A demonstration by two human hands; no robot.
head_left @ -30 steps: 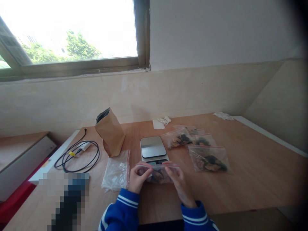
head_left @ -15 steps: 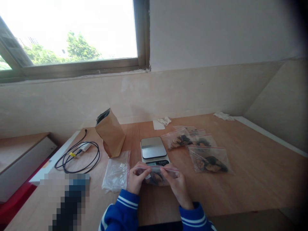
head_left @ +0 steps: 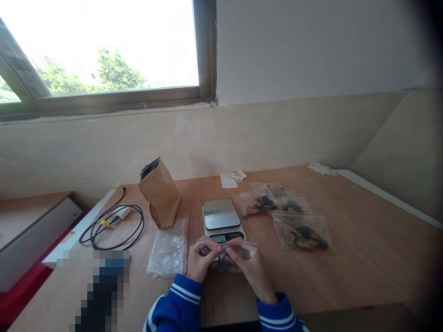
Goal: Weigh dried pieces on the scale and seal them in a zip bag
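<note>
Both my hands hold one small clear zip bag (head_left: 224, 256) with dark pieces inside, just above the wooden table (head_left: 363, 258). My left hand (head_left: 201, 262) pinches the red zip strip at its left part. My right hand (head_left: 249, 269) pinches the strip close beside it, near the middle. The fingertips of the two hands almost touch. A small digital scale (head_left: 221, 216) with a bare steel platform sits right behind the bag.
A stack of empty zip bags (head_left: 168, 248) lies left of my hands. A brown paper bag (head_left: 159, 193) stands open behind it, and a black cable (head_left: 114, 223) coils further left. Several filled zip bags (head_left: 301, 230) lie to the right of the scale. Crumpled paper (head_left: 233, 177) rests by the wall.
My hands have moved closer together along the zip strip, and the bag has sunk slightly toward the table.
</note>
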